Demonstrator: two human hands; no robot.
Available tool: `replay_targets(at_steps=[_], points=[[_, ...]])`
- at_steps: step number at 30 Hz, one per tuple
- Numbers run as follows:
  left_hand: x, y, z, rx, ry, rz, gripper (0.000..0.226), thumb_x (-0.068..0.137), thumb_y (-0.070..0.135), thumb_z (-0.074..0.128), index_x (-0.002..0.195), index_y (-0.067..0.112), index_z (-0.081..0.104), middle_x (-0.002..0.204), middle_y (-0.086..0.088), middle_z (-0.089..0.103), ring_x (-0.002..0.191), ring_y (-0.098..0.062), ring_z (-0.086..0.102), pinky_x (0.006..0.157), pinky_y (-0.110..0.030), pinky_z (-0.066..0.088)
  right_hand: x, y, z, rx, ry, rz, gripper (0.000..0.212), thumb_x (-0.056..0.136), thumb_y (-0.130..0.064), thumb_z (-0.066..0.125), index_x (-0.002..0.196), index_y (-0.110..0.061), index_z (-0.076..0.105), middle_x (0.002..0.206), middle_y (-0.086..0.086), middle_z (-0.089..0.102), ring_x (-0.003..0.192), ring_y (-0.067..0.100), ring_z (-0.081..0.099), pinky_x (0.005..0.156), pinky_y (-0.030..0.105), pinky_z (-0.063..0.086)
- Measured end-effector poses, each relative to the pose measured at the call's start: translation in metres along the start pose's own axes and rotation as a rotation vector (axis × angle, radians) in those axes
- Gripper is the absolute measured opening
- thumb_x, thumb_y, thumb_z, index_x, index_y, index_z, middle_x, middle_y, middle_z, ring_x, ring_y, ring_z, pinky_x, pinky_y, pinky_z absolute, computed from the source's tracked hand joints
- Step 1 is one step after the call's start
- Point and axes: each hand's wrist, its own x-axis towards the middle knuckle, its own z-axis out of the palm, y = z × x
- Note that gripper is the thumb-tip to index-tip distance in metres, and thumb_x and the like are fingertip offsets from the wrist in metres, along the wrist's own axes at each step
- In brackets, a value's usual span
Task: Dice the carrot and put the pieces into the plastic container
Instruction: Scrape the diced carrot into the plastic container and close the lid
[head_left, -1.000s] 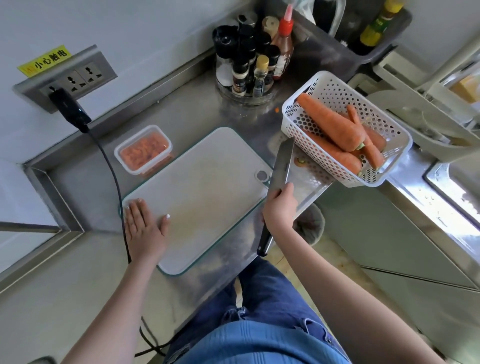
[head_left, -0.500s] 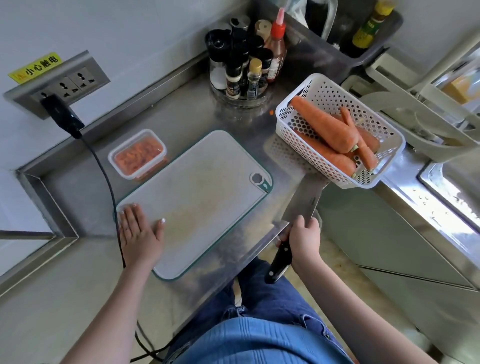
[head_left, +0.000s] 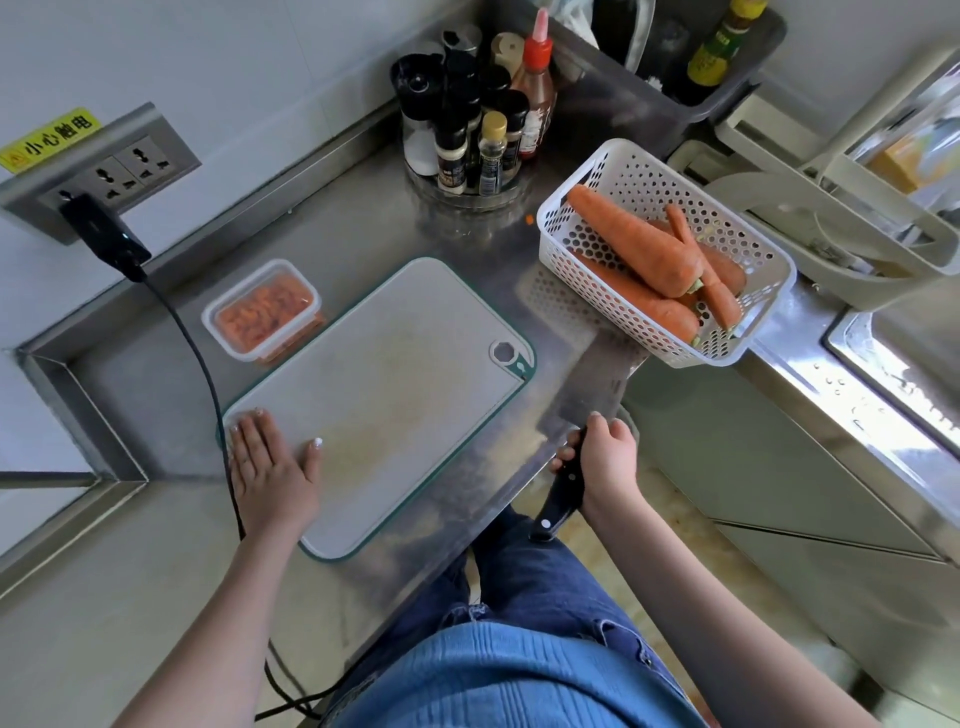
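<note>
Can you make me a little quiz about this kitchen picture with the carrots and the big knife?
1. True or false: a whole carrot lies on the cutting board.
2. Which of the hands holds the knife? A) left hand B) right hand
3. Fill in: the whole carrots sit in the white ____.

Key:
1. False; the board is bare.
2. B; the left hand rests flat on the board's corner.
3. basket; the plastic container holds diced pieces.
</note>
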Motion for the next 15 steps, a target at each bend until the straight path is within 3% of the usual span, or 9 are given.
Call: replay_targets(at_steps=[6,9,11,15], points=[[0.001,0.0,-0.001,-0.013,-0.009,-0.007,0.073,0.098,0.041,0.035,0.149,0.003,0.0,0.156,-0.018,-0.002,0.145,-0.029,-0.003,0.116,-0.038,-0.002,-0.001,0.01,-0.041,-0.05,0.16,0.002,0.019,0.1,-0.011,0.031,0.081,-0.013,0.035,0.066,0.006,0.037,0.047,0.016,0.035,0.043,0.027,0.039],[0.002,0.0,0.0,-0.014,-0.009,0.001,0.072,0.098,0.041,0.034,0.149,0.003,-0.001,0.156,-0.018,-0.003,0.145,-0.029,-0.004,0.116,-0.037,-0.003,0.002,0.013,-0.056,-0.039,0.239,0.074,0.012,0.098,-0.008,0.028,0.091,-0.013,0.036,0.069,0.006,0.036,0.049,0.016,0.036,0.044,0.028,0.04],[0.001,-0.001,0.001,-0.009,-0.01,0.002,0.072,0.098,0.04,0.034,0.149,0.003,-0.001,0.156,-0.019,-0.003,0.145,-0.029,-0.004,0.116,-0.038,-0.002,-0.001,0.015,-0.058,-0.057,0.229,0.078,0.01,0.099,-0.009,0.028,0.098,-0.013,0.037,0.07,0.006,0.037,0.049,0.016,0.037,0.045,0.029,0.04],[0.002,-0.001,0.002,0.0,0.0,0.014,0.071,0.098,0.037,0.037,0.149,0.001,0.002,0.156,-0.02,0.0,0.145,-0.031,-0.002,0.116,-0.04,0.0,-0.015,0.021,-0.041,-0.127,0.125,-0.045,0.014,0.097,-0.012,0.032,0.084,-0.013,0.038,0.064,0.005,0.038,0.043,0.016,0.038,0.048,0.031,0.04]])
